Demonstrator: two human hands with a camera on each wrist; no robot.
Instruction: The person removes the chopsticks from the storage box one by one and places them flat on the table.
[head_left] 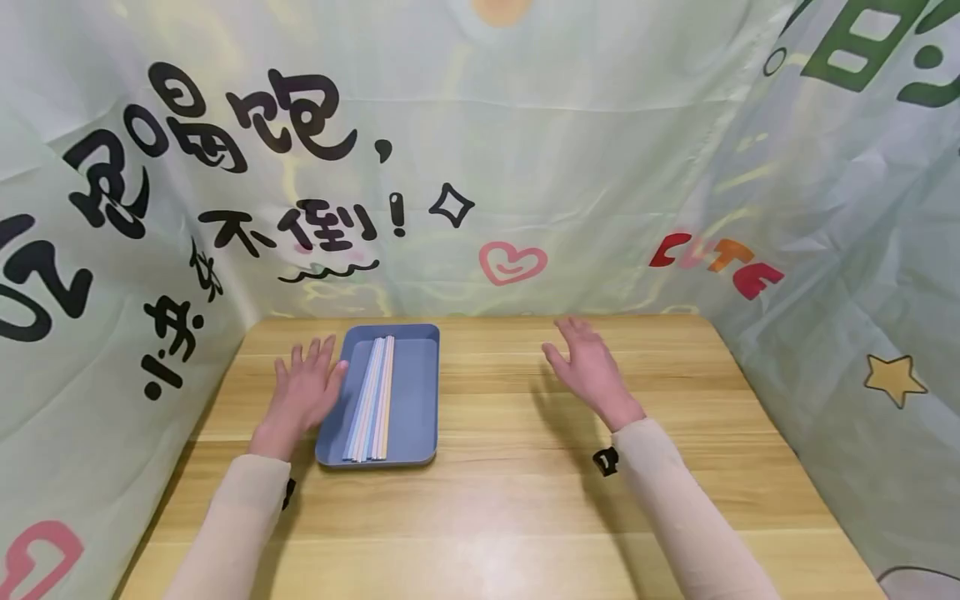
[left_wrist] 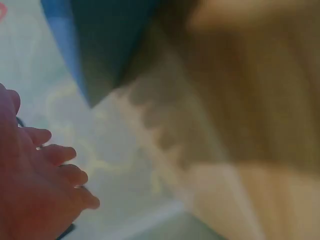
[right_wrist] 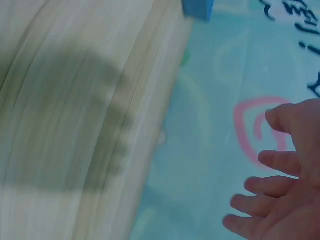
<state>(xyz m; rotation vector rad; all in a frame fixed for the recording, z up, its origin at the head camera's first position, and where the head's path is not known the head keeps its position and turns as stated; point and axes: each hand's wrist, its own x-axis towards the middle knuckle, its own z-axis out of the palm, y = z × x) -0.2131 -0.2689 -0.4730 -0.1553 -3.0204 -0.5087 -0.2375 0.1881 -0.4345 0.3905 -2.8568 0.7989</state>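
Note:
A blue-grey rectangular tray (head_left: 414,392) stands on the left half of the wooden table, and in it lies a bundle of thin pastel straw-like sticks (head_left: 371,400). Beside the tray's left edge is my left hand (head_left: 303,392), fingers spread and holding nothing; whether the thumb touches the rim I cannot tell. My right hand (head_left: 592,371) hovers above the table to the right, well apart from the tray, its fingers extended and nothing in them. The left wrist view shows the left hand (left_wrist: 45,170) near a blurred tray corner (left_wrist: 100,55). The right hand (right_wrist: 280,185) appears with loosely spread fingers.
The wooden table (head_left: 495,500) reaches back to a printed fabric curtain (head_left: 585,167) that encloses it behind and at both sides. Dark wrist-worn items sit near both cuffs, one (head_left: 606,461) by the right sleeve.

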